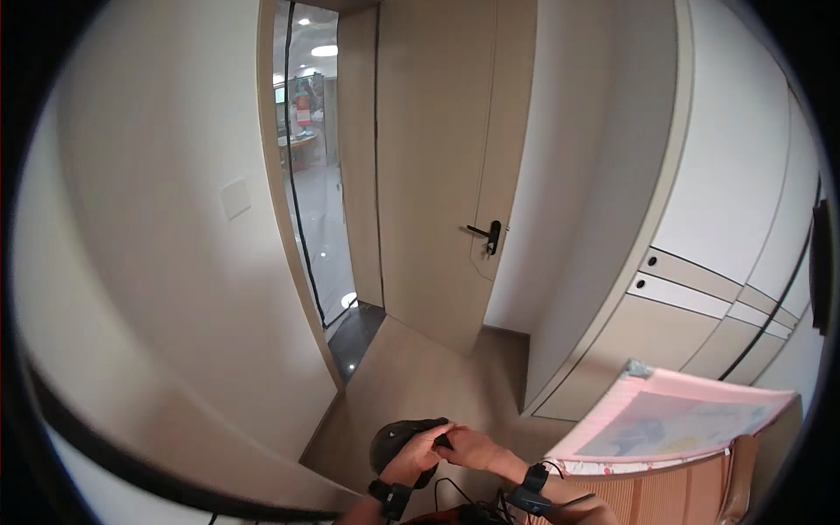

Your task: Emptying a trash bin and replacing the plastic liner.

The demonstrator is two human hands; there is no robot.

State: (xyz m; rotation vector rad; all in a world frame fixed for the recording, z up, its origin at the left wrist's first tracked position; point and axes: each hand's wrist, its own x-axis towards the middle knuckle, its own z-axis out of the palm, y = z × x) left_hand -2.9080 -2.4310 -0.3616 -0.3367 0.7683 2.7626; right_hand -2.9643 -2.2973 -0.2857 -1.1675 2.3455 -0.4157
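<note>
The left hand point(418, 452) and right hand point(477, 451) meet near the body, low in the scene. The left grip is curled over a dark rounded item point(385, 446), perhaps a cap. The right grip is clenched on a small black piece point(444, 440) at the item's right side; whether the two are joined is hidden by the fingers. Holding from both sides probably lets the left hand steady the larger body while the right works the small piece. The item sits just in front of the person, above the floor point(411, 376), likely so the fingertips stay in easy view. Each wrist wears a black band, and thin cables point(451, 490) hang below the hands.

To the near right, a pink-framed panel point(700, 407) stands along a bed point(634, 500) with a slatted mat, seemingly as a guard rail. Beyond it rises a white and beige cabinet point(726, 175); its doors look closed, so its contents cannot be told. At the far side a beige door point(437, 131) stands swung inward, its black handle point(494, 238) at the right edge, leaving the doorway on its left exposed.
</note>
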